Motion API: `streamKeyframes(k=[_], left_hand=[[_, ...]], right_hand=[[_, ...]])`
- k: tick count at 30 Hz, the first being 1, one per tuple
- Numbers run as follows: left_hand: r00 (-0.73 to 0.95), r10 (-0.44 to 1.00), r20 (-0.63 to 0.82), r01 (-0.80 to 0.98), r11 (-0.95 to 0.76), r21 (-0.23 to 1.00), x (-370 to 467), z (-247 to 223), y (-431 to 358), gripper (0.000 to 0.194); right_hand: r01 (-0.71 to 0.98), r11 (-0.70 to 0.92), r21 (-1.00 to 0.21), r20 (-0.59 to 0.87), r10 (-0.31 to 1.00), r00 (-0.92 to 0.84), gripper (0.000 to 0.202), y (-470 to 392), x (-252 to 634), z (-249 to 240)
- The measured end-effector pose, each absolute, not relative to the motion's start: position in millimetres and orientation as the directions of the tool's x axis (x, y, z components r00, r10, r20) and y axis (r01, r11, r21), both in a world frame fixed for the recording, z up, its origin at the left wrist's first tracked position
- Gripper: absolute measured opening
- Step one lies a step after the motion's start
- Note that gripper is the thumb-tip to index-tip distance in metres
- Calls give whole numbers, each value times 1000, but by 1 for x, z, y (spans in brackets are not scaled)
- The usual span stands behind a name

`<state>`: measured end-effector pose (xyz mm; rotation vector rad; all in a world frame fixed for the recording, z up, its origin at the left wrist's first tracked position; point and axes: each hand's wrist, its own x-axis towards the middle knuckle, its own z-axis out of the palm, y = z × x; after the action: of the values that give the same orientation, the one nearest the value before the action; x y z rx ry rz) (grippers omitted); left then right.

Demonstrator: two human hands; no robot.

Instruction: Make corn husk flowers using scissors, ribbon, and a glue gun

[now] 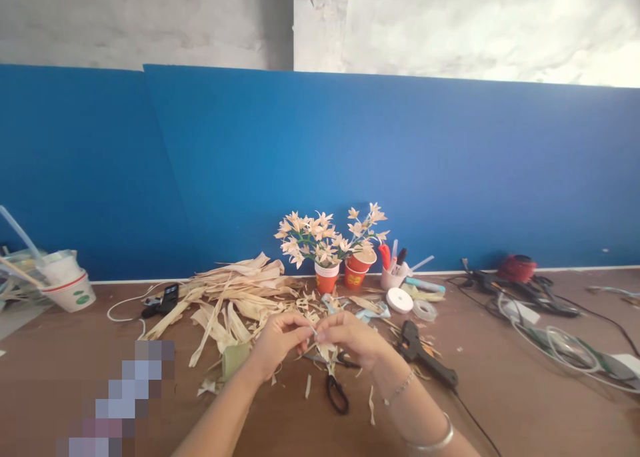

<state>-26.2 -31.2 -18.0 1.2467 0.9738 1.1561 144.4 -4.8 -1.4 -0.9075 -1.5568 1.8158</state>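
Observation:
Over the middle of the table, my left hand [283, 342] and my right hand [350, 337] meet with fingertips pinched together. Between them is a thin pale-blue strip [314, 330], mostly covered by the fingers. Just below the right fingers shows a pale husk flower [328, 352]; whether it is joined to the strip I cannot tell. Scissors [337, 394] with black handles lie under the hands. A black glue gun [425, 356] rests right of my right wrist. Dried corn husks [245, 280] are heaped beyond my left hand, with scraps scattered around.
Husk flowers [313, 234] stand in a red paper cup [327, 280], beside stacked red cups [355, 274]. Behind the glue gun are a white tape roll [399, 300] and a pen cup [393, 278]. Cables [565, 350] lie at right, a drink cup [70, 292] at left. A blue partition [400, 157] stands behind.

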Motion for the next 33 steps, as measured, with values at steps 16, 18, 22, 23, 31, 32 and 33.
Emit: streamKeyframes(k=[16,18,22,23,31,32,33], left_hand=[[57,998,12,10,-13,1000,-19,-23,-28,22],[68,998,-15,53,11,999,-20,-23,-27,24],[77,995,-55,128,45,991,-24,-22,-25,27],[74,996,-57,130,47,990,-25,-21,-25,28],[132,991,6,-53,1,999,-26,-18,-28,26],[145,989,17,-71,-7,997,-26,-17,-29,26],[156,987,27,-79,-14,997,-26,-16,-30,26]], right_hand=[[570,374,-732,273,927,-259,6,-17,130,3],[585,413,-698,315,911,-268,10,-16,129,1],[559,438,-704,319,899,-302,12,-14,132,2],[534,443,-720,317,895,-315,12,-14,133,3],[165,189,-968,91,877,-472,8,-12,139,10],[108,101,-989,33,863,-504,8,-12,140,10],[61,18,-998,-17,844,-536,9,-11,140,8]])
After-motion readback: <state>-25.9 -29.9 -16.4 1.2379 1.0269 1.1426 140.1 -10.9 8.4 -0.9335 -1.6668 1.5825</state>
